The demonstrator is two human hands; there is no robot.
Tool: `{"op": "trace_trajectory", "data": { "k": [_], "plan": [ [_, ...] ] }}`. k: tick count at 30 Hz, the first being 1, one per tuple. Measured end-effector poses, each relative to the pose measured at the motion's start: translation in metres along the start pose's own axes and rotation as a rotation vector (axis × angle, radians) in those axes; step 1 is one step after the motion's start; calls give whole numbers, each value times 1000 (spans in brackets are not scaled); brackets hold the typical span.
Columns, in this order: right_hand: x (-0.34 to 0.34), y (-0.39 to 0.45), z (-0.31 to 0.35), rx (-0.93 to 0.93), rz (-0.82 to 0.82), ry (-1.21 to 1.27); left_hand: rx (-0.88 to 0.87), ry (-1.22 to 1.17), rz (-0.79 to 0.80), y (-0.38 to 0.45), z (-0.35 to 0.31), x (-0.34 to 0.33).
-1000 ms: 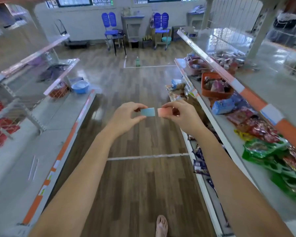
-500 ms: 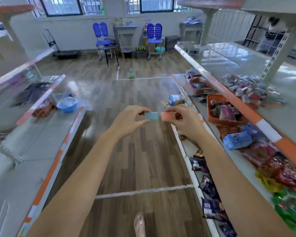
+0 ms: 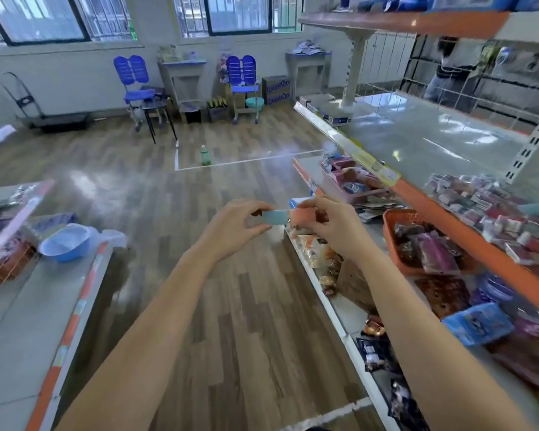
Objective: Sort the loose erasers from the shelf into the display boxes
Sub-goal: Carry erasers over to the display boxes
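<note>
The left hand (image 3: 231,231) is pinching a blue eraser (image 3: 274,217) between thumb and fingers; the right hand (image 3: 333,225) is pinching a pink eraser (image 3: 302,215), its fingers hiding part of it. Both erasers are meeting end to end above the aisle floor (image 3: 249,306). Loose erasers (image 3: 486,206) are lying blurred on the right shelf (image 3: 448,219).

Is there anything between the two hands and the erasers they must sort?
No. The left hand already pinches the blue eraser and the right hand pinches the pink eraser, end to end above the floor. No display box is clearly identifiable.
</note>
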State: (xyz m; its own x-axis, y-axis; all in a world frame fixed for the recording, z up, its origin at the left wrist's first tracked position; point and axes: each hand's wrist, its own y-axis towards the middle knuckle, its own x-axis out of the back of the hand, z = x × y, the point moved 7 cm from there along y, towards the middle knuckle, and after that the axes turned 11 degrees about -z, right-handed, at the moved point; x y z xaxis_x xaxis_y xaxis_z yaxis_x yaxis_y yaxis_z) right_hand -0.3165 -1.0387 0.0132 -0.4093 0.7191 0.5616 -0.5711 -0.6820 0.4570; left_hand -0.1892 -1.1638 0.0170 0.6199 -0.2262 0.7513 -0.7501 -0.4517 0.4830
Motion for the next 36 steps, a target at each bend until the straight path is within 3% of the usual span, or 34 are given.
{"op": "trace_trajectory", "data": {
  "k": [21, 36],
  "plan": [
    [-116, 417, -159, 61, -25, -78, -13, -38, 8, 399, 230, -108],
    [-166, 652, -271, -101, -260, -188, -228, -180, 78, 675, 356, -191]
  ]
}}
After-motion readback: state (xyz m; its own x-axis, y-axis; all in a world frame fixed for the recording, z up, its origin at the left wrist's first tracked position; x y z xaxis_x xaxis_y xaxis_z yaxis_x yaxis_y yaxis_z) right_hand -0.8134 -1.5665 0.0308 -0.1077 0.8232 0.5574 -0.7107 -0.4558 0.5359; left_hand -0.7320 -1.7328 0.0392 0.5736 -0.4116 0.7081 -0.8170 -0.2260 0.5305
